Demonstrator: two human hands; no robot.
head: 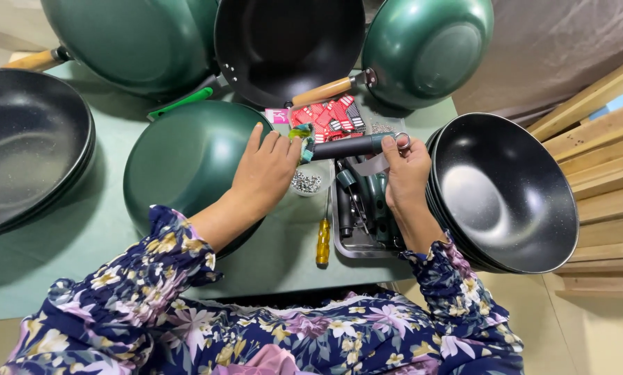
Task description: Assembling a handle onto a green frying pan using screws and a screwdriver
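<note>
Handle: dark pan handle (349, 146) lies crosswise between both hands.
Left hand (268, 170): fingers closed on its labelled end, probably.
Right hand (406, 173): fingertips pinch the ring end.

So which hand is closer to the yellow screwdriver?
Left. The left hand is up and left of the yellow screwdriver, slightly nearer; the right hand is up and right of it, above the metal tray.

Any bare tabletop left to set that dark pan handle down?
Bare green tabletop lies front left, between the stacked black woks, the upturned green wok and the near edge. A narrower strip surrounds the yellow-handled screwdriver. Crowded: the metal tray, the small dish of screws and the whole back row of pans.
</note>
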